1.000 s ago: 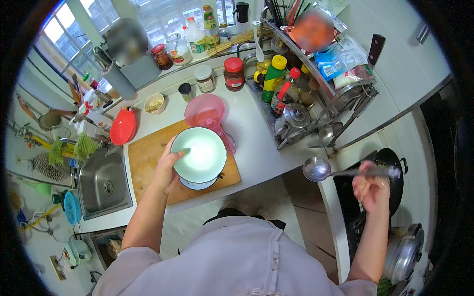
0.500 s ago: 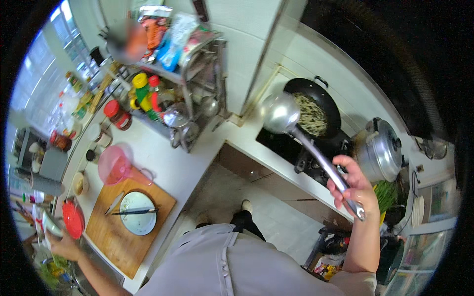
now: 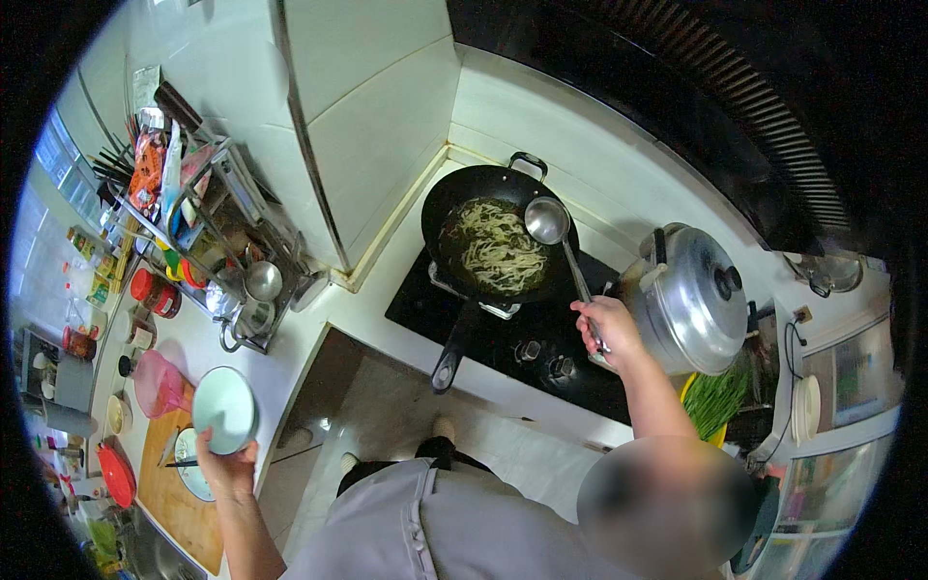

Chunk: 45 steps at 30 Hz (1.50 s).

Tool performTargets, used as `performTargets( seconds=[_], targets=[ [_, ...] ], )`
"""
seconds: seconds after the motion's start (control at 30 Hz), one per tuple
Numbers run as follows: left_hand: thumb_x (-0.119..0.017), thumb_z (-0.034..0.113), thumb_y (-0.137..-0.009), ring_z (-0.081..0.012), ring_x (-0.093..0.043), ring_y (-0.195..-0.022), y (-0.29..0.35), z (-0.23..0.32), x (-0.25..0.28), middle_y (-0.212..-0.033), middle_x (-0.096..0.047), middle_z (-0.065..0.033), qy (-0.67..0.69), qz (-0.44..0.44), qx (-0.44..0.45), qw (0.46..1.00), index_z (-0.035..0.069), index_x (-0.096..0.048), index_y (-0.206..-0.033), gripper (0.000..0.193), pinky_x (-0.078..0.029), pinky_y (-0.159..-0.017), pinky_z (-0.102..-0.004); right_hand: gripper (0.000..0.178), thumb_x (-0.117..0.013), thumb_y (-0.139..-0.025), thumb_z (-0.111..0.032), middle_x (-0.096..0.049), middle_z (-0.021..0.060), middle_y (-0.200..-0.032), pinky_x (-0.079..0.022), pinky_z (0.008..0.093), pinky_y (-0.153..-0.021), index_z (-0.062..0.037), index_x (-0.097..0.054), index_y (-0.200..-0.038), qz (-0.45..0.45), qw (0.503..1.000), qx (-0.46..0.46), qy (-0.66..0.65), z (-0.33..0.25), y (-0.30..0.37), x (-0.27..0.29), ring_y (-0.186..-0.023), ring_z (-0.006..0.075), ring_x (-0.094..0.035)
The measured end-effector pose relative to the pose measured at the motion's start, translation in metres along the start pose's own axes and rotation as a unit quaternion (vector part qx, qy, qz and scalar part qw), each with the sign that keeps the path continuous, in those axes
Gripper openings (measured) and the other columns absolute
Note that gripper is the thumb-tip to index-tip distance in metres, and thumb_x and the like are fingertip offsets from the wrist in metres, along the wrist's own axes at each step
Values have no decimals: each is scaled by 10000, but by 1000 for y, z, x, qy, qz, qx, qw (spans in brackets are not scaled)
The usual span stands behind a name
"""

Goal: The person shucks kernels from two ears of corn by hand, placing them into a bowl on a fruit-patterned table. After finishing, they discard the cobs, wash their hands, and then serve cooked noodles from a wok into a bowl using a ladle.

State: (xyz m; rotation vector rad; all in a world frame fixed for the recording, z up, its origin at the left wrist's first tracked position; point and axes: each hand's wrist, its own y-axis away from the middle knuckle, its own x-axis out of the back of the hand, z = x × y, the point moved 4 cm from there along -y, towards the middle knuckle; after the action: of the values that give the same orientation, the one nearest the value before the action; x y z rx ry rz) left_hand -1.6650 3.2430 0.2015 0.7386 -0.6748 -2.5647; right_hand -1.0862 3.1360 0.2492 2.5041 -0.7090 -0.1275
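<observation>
With its fingers wrapped round the handle, my right hand (image 3: 611,329) holds a metal ladle (image 3: 547,221). The ladle's bowl is over the right part of a black wok (image 3: 447,232) on the stove. Pale strips of food (image 3: 503,253) lie in dark liquid inside the wok. At the left, my left hand (image 3: 228,466) grips a pale green bowl (image 3: 224,410) by its lower rim, tilted so its inside shows. Behind that bowl, a plate (image 3: 196,476) with dark chopsticks lies on a wooden cutting board (image 3: 179,527), partly hidden.
A large lidded metal pot (image 3: 691,309) stands right of the wok, beside green vegetables (image 3: 720,391) in a yellow container. The wok's handle (image 3: 448,369) juts toward me past the stove edge. A metal rack (image 3: 217,208) and a pink jug (image 3: 159,385) stand on the left counter.
My view has turned toward the stove. My left hand has brought the bowl up and rightward from the left counter's far end. The ladle has lowered to the wok.
</observation>
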Motion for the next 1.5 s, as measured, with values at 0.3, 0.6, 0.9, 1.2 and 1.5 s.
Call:
performTargets(
  seconds=[0.3,0.6,0.9,1.2,1.5],
  targets=[
    [-526,348,-772,-271,-605,-909,47,-34,-87,-1109,-546,-112,-89,-72,54,992,69,-442,-1196,515,-545,-562,-374,218,-572,-801,-165,-589,195,-676,-446,413,-614,45,-544,-853,151,880,182,411,2,-71,31,-648,330,-581],
    [-503,296,-801,-252,-568,-1026,13,-28,-109,-1185,-514,-91,-103,-136,62,983,80,-427,-1238,494,-503,-766,-381,141,-518,-861,-120,-508,75,-570,-347,299,-334,-9,-507,-776,23,995,-38,91,13,-53,-4,-394,163,-467],
    [-491,305,-815,-216,-596,-893,-20,-37,-121,-1108,-535,-88,-131,-231,100,959,93,-404,-1245,487,-488,-578,-295,142,-510,-857,-116,-475,59,-573,-287,280,-333,-55,-438,-751,-28,989,-131,-58,3,-21,-37,-388,149,-414],
    [-464,284,-822,-230,-611,-857,-28,-40,-128,-1113,-518,-104,-136,-218,108,960,118,-367,-1261,479,-481,-516,-279,212,-499,-858,-159,-447,21,-616,-247,207,-340,14,-496,-981,-147,922,-203,-297,-13,-9,-56,-425,79,-346],
    [-452,263,-817,-241,-611,-872,-24,-42,-132,-1125,-504,-108,-126,-225,119,959,120,-364,-1268,481,-485,-506,-284,152,-532,-793,-134,-561,139,-626,-393,349,-428,13,-564,-805,27,963,52,265,-31,-34,-30,-513,239,-538]
  ],
)
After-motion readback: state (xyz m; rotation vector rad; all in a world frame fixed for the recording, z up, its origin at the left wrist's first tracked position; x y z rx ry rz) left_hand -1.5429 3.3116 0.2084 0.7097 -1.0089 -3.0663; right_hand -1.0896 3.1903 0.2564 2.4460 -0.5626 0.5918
